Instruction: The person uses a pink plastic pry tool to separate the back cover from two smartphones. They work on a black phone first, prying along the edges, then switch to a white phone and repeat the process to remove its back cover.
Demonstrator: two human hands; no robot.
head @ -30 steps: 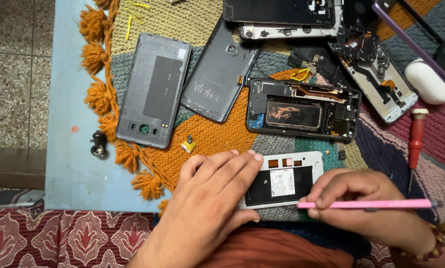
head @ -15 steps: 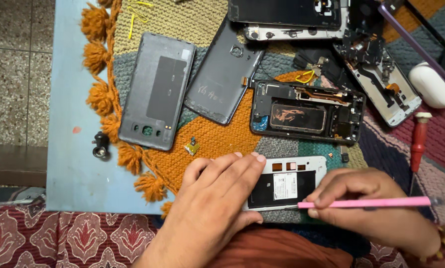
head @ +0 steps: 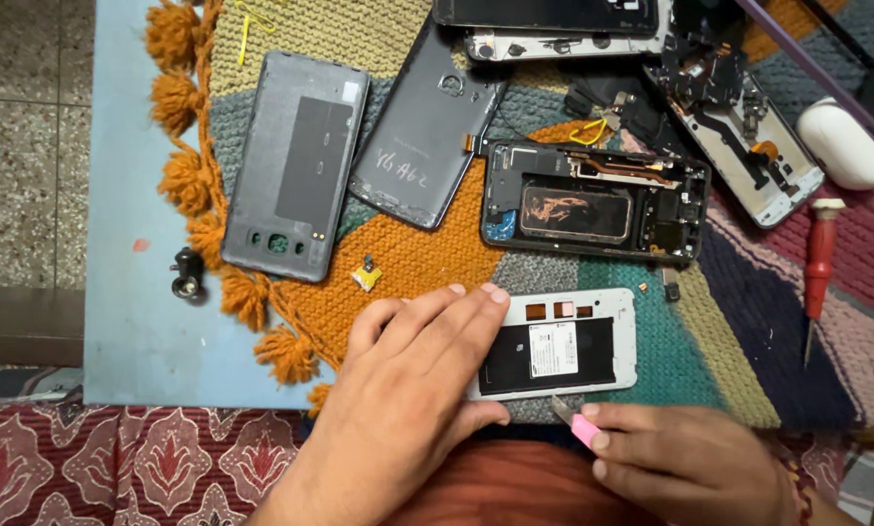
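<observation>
Pressing down on the near edge of the mat, the left hand (head: 398, 390) lies flat with its fingers spread and straight, covering the left end of a white phone (head: 564, 343) that rests back-up with its cover off. The phone sits on the knitted mat (head: 427, 263) close to the person's lap, its dark battery bay and a white label showing to the right of the fingertips.

The right hand (head: 690, 463) is curled closed around a pink tool (head: 581, 427), pinching it between thumb and fingers. The tool's pale tip touches the bottom edge of the white phone (only a short stub of it shows past the fingers).

Farther up the mat lies an opened black phone frame (head: 593, 203) with copper-coloured parts inside. To its left are two grey back covers: the one nearer the mat's fringe (head: 296, 166) lies straight, and the other (head: 427, 127) is tilted and overlaps nothing I can be sure of. A small yellow part (head: 367, 275) sits on the orange patch between the covers and the left hand.

At the right edge a red screwdriver (head: 819, 268) points toward the person, and a white rounded case (head: 846, 141) sits above it. A small black metal piece (head: 188, 275) stands on the blue table (head: 135, 341), just off the fringe.
</observation>
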